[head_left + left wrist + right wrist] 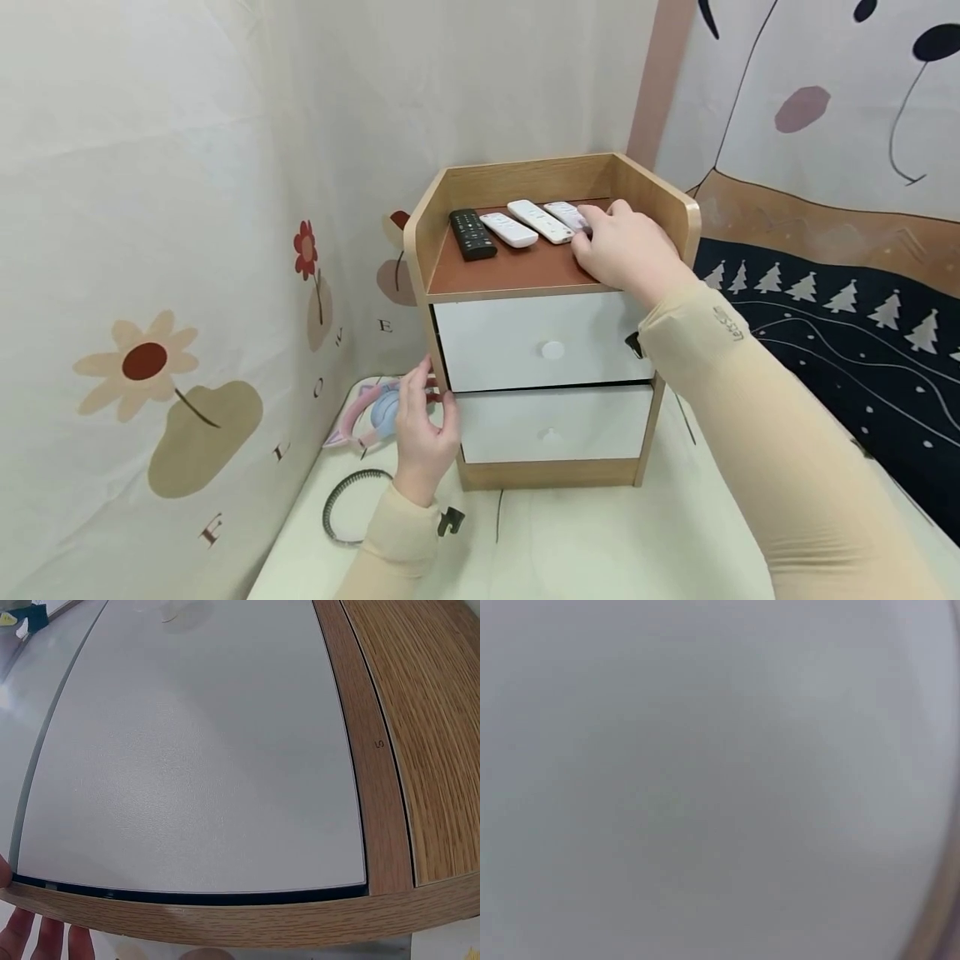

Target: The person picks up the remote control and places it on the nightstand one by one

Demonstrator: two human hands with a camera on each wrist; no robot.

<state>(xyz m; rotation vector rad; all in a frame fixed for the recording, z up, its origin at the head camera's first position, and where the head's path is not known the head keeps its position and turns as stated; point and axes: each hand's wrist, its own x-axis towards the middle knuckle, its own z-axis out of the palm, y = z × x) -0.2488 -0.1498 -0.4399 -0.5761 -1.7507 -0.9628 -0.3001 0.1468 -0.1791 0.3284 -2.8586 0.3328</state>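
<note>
A small wooden cabinet [551,475] has two white drawers and a brown top shelf. On that shelf lie a black remote control [472,234] and two white remote controls [509,230], [540,222]. Another white remote control [566,215] lies rightmost, its near end covered by my right hand [630,250], which pinches it between thumb and fingers. My left hand [427,429] rests against the cabinet's left edge, thumb at the front and straight fingers along the side. In the left wrist view, those fingers [49,937] show beyond the side panel [225,922].
Pink and blue cat-ear headphones [369,417] lie left of the cabinet, behind a dark coiled cord [341,500]. A printed curtain [187,250] hangs close on the left. The shelf's raised wooden rim [525,177] encloses its back and sides. Only a blurred pale surface fills most of the right wrist view.
</note>
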